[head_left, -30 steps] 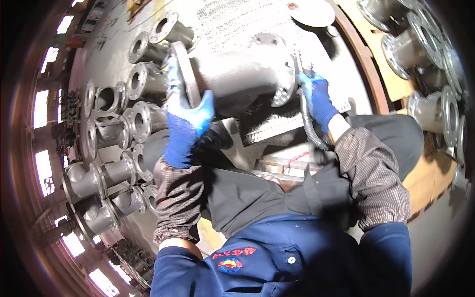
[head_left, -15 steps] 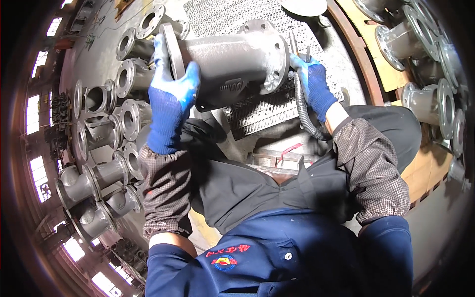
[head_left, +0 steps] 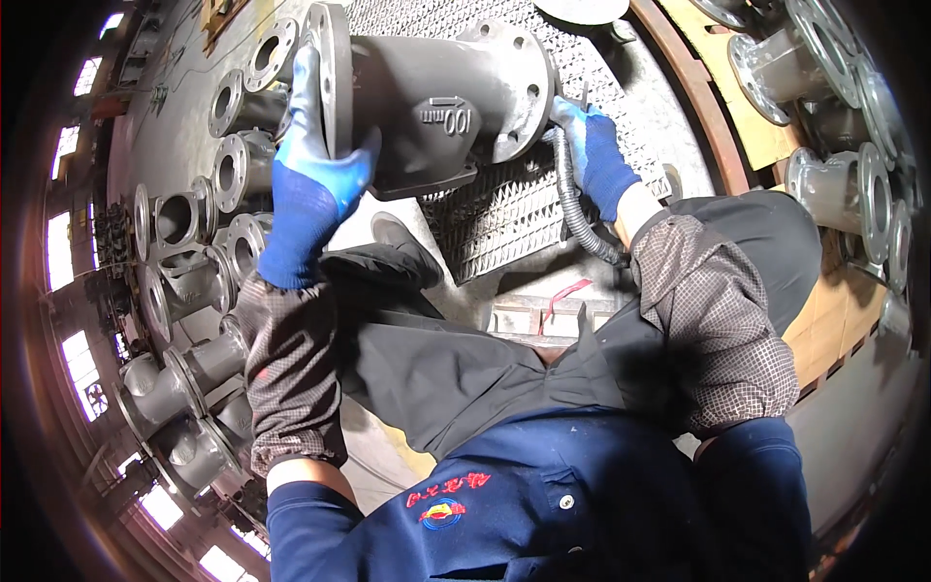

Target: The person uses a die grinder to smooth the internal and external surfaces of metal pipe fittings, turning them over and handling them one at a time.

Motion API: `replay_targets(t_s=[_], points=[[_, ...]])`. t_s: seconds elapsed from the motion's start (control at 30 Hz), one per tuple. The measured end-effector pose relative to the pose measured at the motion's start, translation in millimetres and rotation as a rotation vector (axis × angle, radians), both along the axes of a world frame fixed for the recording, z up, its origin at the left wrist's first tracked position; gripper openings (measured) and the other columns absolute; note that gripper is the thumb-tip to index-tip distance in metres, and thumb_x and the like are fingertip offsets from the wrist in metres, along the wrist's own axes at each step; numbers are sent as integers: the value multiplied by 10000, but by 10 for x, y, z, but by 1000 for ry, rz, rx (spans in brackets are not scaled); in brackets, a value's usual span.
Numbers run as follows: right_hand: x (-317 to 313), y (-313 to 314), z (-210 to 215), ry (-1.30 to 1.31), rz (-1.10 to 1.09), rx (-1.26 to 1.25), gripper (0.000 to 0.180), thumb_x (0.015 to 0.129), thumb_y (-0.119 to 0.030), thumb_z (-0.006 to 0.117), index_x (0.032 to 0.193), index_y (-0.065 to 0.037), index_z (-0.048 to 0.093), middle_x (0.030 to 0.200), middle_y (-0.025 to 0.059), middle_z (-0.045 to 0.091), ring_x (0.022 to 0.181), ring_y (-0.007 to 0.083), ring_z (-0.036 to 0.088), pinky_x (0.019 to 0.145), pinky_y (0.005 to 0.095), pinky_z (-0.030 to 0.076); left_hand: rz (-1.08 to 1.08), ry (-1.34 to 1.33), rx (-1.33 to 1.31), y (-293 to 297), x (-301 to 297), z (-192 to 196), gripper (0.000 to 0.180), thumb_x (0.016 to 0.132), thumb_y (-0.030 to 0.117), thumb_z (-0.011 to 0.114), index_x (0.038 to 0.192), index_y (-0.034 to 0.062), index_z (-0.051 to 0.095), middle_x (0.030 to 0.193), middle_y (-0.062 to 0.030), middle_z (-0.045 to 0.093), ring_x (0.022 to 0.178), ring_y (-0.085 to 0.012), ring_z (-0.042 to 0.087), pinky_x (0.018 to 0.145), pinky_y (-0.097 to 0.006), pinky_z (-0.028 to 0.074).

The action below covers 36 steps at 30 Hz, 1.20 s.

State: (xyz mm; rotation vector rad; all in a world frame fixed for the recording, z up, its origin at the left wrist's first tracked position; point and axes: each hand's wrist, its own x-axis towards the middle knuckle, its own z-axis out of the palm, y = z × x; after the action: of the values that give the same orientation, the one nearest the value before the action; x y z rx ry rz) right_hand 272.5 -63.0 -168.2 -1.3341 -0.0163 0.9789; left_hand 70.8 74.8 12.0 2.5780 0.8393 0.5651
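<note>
A grey flanged cast-metal body (head_left: 417, 97) lies across in front of me, over a studded metal plate (head_left: 504, 228). A raised arrow and markings show on its wall. My left hand (head_left: 320, 160), in a blue coated glove, grips the left flange, fingers along its outer face and thumb on the inner side. Beside the right flange, my right hand (head_left: 592, 155), also gloved, is closed round a slim hand tool, mostly hidden by the fingers. From that hand a dark ribbed hose (head_left: 572, 209) curves down towards my right knee.
More flanged castings (head_left: 199, 281) stand crowded on the floor at left. Others (head_left: 844, 194) sit on a wooden pallet (head_left: 824, 330) at right. A rusty steel rail (head_left: 689, 92) runs beside the plate. Between my legs is a metal frame with a red strip (head_left: 562, 299).
The casting has rolled, bringing its arrow and markings up into view, and has shifted slightly left and up. My left hand moved left with its flange; my right hand shifted slightly left.
</note>
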Motion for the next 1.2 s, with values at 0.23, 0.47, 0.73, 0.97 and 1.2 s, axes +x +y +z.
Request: replay_targets(t_s=[0.23, 0.47, 0.73, 0.97, 1.2], points=[[-9, -39, 15, -25, 75, -11, 372, 808, -233, 653, 1049, 48, 618, 814, 93, 615, 688, 161, 564, 627, 300, 474, 80, -67, -64, -243, -284, -132, 829, 782, 36, 629, 1481, 73, 184, 1251, -162, 566, 1056, -203, 604, 892, -299, 482], [-132, 1, 424, 10, 93, 1, 377, 791, -204, 673, 1075, 36, 608, 796, 77, 608, 628, 146, 543, 569, 284, 464, 286, -196, -336, -245, -474, 43, 785, 775, 90, 655, 1453, 36, 264, 1185, -146, 598, 954, -154, 604, 859, -274, 491], [-214, 69, 708, -57, 119, 133, 274, 811, -196, 661, 962, 30, 627, 743, 67, 608, 603, 136, 561, 550, 265, 475, 555, -224, -442, -153, -546, 195, 785, 744, 254, 739, 1360, -80, 387, 1205, -169, 578, 1024, -167, 568, 899, -267, 447], [-82, -30, 807, -193, 29, 127, 312, 815, -199, 644, 1007, 46, 619, 823, 65, 605, 723, 136, 561, 667, 272, 472, 439, -383, -711, -69, -303, 115, 715, 803, 336, 728, 1316, -74, 447, 1202, -139, 583, 1075, -165, 522, 925, -271, 414], [-206, 35, 627, -194, 132, 207, 396, 792, -248, 678, 1075, 25, 625, 909, 86, 619, 803, 151, 564, 703, 276, 470, -25, -187, 133, 18, -761, 0, 370, 917, 90, 479, 1279, 111, 555, 1230, -206, 568, 1189, -331, 527, 1011, -355, 406]])
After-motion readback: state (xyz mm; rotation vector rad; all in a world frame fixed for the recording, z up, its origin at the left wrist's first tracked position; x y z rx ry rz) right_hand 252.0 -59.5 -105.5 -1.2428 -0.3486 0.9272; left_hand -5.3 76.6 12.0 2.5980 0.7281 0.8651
